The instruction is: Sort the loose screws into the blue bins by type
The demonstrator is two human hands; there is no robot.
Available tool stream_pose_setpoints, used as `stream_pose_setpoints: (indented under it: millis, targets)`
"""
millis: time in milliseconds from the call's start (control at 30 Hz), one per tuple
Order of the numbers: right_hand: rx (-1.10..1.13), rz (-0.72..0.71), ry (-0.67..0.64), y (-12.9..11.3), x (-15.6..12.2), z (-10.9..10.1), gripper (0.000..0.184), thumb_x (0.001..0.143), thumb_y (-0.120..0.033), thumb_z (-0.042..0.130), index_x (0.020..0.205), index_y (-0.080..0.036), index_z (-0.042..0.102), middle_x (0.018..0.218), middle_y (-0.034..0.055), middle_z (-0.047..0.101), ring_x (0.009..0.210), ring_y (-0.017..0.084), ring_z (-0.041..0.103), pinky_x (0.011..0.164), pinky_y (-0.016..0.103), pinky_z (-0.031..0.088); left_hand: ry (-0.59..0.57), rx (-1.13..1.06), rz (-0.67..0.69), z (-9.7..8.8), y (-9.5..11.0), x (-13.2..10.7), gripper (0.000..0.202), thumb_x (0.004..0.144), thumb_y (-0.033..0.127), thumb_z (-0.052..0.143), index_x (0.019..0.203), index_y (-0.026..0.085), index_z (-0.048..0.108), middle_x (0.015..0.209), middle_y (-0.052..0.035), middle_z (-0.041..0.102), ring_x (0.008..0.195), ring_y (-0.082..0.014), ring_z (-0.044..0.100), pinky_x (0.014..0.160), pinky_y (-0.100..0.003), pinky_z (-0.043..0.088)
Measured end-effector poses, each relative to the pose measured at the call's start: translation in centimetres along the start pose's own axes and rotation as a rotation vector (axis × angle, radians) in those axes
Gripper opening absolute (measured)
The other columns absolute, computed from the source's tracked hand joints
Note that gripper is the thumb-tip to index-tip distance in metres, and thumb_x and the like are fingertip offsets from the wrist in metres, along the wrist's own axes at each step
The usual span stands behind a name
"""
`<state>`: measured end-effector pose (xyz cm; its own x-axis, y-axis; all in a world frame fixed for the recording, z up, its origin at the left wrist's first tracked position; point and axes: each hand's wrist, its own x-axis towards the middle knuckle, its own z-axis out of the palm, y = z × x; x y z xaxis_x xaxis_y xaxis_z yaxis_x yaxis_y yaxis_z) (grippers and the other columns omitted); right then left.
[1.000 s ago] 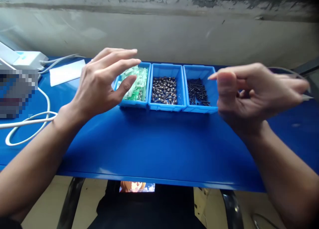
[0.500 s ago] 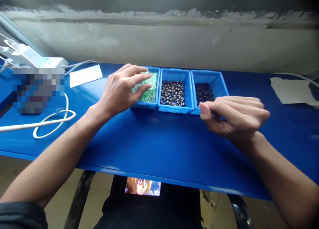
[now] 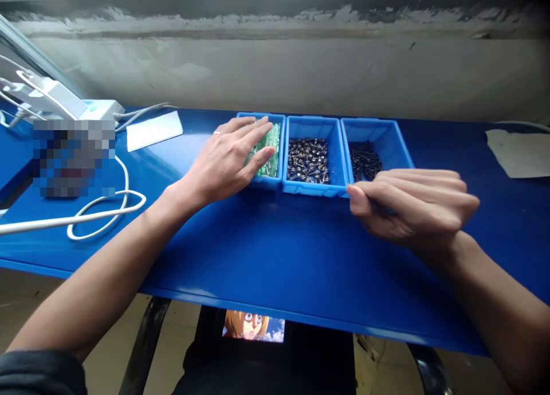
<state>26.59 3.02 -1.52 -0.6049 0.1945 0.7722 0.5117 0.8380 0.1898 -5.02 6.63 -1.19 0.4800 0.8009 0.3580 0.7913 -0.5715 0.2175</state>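
Observation:
Three blue bins stand side by side on the blue table (image 3: 266,246). The left bin (image 3: 270,182) holds green circuit boards in clear wrap (image 3: 270,148). Silvery screws fill the middle bin (image 3: 313,187); the right bin (image 3: 389,137) holds dark screws (image 3: 364,160). My left hand (image 3: 227,160) lies over the left bin, fingers stretched out, fingertips on the boards, thumb at the bin's front wall. My right hand (image 3: 412,206) rests at the right bin's front corner with fingers curled together; what lies under them is hidden.
White cables (image 3: 98,211) loop at the left beside a white device (image 3: 64,100) and a blurred patch. A white card (image 3: 153,130) lies behind my left forearm. A sheet of paper (image 3: 519,153) lies at the far right. A grey wall rises behind the table.
My left hand has come down from the air onto the left bin. My right hand has dropped to the table at the right bin's front and curled its fingers. The view shifted slightly.

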Motion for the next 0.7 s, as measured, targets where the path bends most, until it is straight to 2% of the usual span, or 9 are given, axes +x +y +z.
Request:
stream_pose_setpoints:
  millis: [200,300,367,433,500,600,633,700]
  targets:
    - [0.045,-0.022,-0.003,-0.2,0.0,0.4,0.021,0.087,-0.008,0.083,0.082,-0.017,0.065,0.060,-0.0044,0.056,0.054,0.012,0.057,0.058,0.028,0.049,-0.027,0.018,-0.004,-0.2,-0.1,-0.1,0.084,0.113,0.072,0.018,0.167,0.013,0.043,0.172,-0.0132,0.046,0.162,-0.0301,0.046,0.137,-0.050,0.039]
    - [0.029,-0.011,-0.020,-0.1,-0.3,0.5,0.021,0.087,-0.009,0.082,0.083,-0.019,0.064,0.062,-0.0048,0.057,0.055,0.012,0.059,0.058,0.028,0.048,-0.020,-0.005,-0.019,-0.4,0.1,-0.1,0.087,0.112,0.075,0.019,0.167,0.013,0.042,0.173,-0.0149,0.044,0.160,-0.0334,0.049,0.135,-0.054,0.040]
    - [-0.004,-0.021,0.006,0.0,-0.3,0.3,0.020,0.089,-0.011,0.080,0.083,-0.020,0.063,0.061,-0.0051,0.056,0.054,0.012,0.058,0.057,0.028,0.047,0.003,-0.040,-0.023,-0.5,0.2,0.0,0.087,0.110,0.078,0.023,0.167,0.014,0.043,0.172,-0.0143,0.046,0.158,-0.0363,0.050,0.134,-0.060,0.040]
    - [-0.035,-0.021,0.065,0.1,0.1,-0.1,0.020,0.089,-0.011,0.079,0.082,-0.021,0.063,0.060,-0.0050,0.055,0.054,0.012,0.057,0.055,0.029,0.045,0.068,-0.119,-0.050,-0.4,0.4,0.0,0.084,0.110,0.078,0.026,0.164,0.016,0.048,0.170,-0.0125,0.049,0.160,-0.0337,0.047,0.136,-0.058,0.037]
    - [-0.024,0.068,0.069,0.2,1.1,-0.5,0.018,0.093,-0.011,0.074,0.082,-0.021,0.064,0.063,-0.0030,0.060,0.059,0.013,0.061,0.058,0.030,0.044,0.200,-0.234,-0.118,-0.1,0.4,0.0,0.077,0.111,0.076,0.030,0.157,0.019,0.056,0.167,-0.0098,0.054,0.159,-0.0292,0.047,0.137,-0.053,0.037]
    - [0.061,0.188,-0.080,0.3,4.0,-0.1,0.010,0.100,-0.016,0.066,0.096,-0.020,0.074,0.087,0.0021,0.076,0.078,0.016,0.072,0.068,0.031,0.051,0.397,-0.467,-0.293,0.8,-0.4,0.2,0.064,0.113,0.069,0.035,0.145,0.022,0.064,0.156,-0.0057,0.063,0.146,-0.0271,0.058,0.127,-0.049,0.049]
    - [0.081,0.174,-0.136,0.3,5.2,0.6,0.012,0.101,-0.020,0.066,0.105,-0.021,0.077,0.099,0.0025,0.079,0.085,0.015,0.074,0.072,0.030,0.054,0.412,-0.562,-0.366,1.1,-0.8,0.3,0.061,0.114,0.067,0.034,0.143,0.022,0.063,0.154,-0.0048,0.064,0.144,-0.0265,0.059,0.124,-0.048,0.052]
    - [0.029,0.232,-0.192,0.2,7.7,2.9,0.020,0.106,-0.031,0.061,0.106,-0.023,0.080,0.104,0.0023,0.078,0.095,0.015,0.077,0.073,0.027,0.057,0.345,-0.745,-0.493,1.6,-1.7,0.5,0.061,0.115,0.064,0.025,0.147,0.021,0.055,0.160,-0.0048,0.059,0.144,-0.0256,0.057,0.124,-0.049,0.052]
